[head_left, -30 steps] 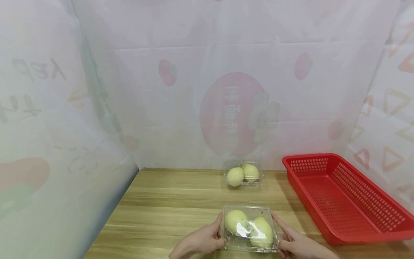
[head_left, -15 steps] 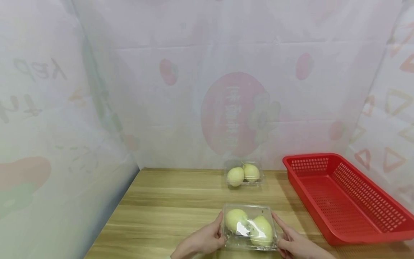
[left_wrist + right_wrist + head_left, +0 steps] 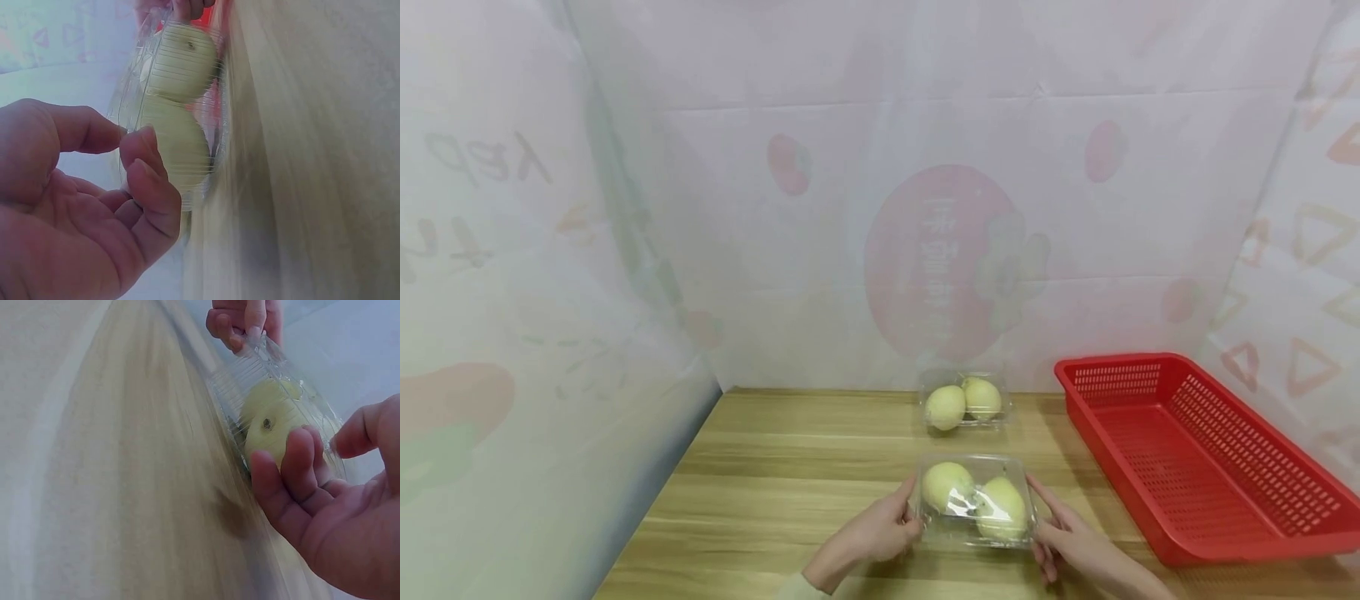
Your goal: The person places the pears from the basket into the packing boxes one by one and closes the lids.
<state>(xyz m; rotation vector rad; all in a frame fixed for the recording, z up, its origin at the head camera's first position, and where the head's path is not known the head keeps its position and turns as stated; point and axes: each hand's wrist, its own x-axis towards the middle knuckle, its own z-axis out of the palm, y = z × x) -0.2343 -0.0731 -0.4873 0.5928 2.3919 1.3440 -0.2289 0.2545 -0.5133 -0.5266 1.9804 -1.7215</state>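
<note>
A clear plastic clamshell box with two pale yellow pears in it is held between both hands at the front of the table. My left hand grips its left end; in the left wrist view the thumb and curled fingers pinch the rim. At the opposite end, my right hand holds the box, its bent fingers against the ribbed side and the thumb at the rim. The box's lid is down, and its base lies close over the wood in both wrist views.
A second clear box with two similar pears stands at the back of the wooden table. To the right is a large red plastic basket with perforated walls. Printed white cloth hangs behind and at the sides.
In the last half second both hands have carried the box a little farther from the body and slightly leftward. The far box and the red basket have stayed put.
</note>
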